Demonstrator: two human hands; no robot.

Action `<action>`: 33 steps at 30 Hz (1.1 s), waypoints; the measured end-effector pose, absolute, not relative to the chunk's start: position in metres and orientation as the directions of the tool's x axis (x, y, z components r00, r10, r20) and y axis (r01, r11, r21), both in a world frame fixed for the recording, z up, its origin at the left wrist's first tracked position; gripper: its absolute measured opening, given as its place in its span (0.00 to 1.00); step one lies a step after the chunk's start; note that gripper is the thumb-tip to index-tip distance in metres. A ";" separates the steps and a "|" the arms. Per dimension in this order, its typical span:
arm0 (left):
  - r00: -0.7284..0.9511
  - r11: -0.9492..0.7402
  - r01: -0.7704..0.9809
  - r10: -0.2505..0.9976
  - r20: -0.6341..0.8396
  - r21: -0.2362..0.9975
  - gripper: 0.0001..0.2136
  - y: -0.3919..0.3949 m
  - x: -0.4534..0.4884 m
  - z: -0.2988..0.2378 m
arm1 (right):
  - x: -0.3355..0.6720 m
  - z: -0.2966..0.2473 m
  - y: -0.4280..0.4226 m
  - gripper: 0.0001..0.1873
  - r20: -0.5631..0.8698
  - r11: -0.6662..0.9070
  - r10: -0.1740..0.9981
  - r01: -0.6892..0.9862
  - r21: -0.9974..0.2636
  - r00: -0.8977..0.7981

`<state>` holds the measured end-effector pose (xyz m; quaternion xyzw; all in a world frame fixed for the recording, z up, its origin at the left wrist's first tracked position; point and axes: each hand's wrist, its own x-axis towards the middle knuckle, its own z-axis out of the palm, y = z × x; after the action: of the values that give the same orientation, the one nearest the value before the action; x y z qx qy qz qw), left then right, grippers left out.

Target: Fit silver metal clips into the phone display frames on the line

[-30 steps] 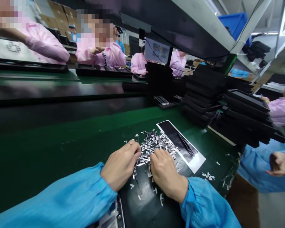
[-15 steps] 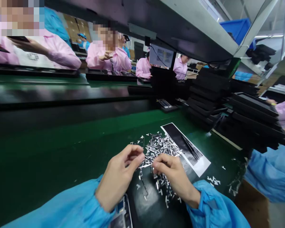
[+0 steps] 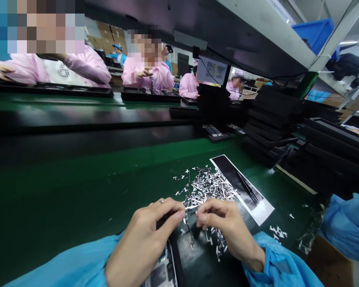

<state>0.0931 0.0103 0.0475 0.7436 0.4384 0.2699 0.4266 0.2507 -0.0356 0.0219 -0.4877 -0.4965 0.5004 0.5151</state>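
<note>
My left hand [image 3: 154, 229] has its thumb and forefinger closed in a pinch at the near left of a heap of small flex cables [image 3: 211, 185]. What those fingertips hold is too small to make out. Close by on the right, my right hand [image 3: 229, 225] pinches a small flex cable [image 3: 193, 214], dark with a pale end, pointing toward the left fingertips. More loose strips lie beneath and between both hands. Partly covered by my left hand and sleeve, an opened phone-like device [image 3: 164, 267] rests at the bottom edge.
Black tweezers [image 3: 247, 188] lie on a black-and-white sheet [image 3: 265, 215] right of the heap. Black trays [image 3: 266, 115] are stacked behind. A few cables [image 3: 278, 233] lie apart at right, near a cardboard box [image 3: 329, 259]. People in pink sit across the green bench [image 3: 77, 191].
The view has swung slightly left, so the bench things appear further right. My left hand has come lower and closer to the camera; both hands stay pinched near the heap.
</note>
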 end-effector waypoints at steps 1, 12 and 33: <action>0.480 -0.247 0.419 0.877 0.018 0.874 0.14 0.010 0.093 0.047 | 0.250 0.022 -0.036 0.04 0.023 0.023 1.000 -0.049 -0.999 0.006; 0.626 -0.308 0.493 0.775 -0.087 0.814 0.15 0.007 0.093 0.050 | 0.250 0.022 -0.039 0.03 -0.023 -0.033 0.998 -0.159 -0.987 -0.064; 0.584 0.152 0.288 0.755 -0.299 0.946 0.14 0.008 0.090 0.050 | 0.391 0.005 -0.122 0.15 0.185 -0.323 0.743 0.586 -0.743 0.644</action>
<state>0.0900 0.0076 0.0501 0.6244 0.4175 0.1843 0.6340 0.3909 -0.1224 0.0051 -0.8078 -0.4113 0.0948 0.4115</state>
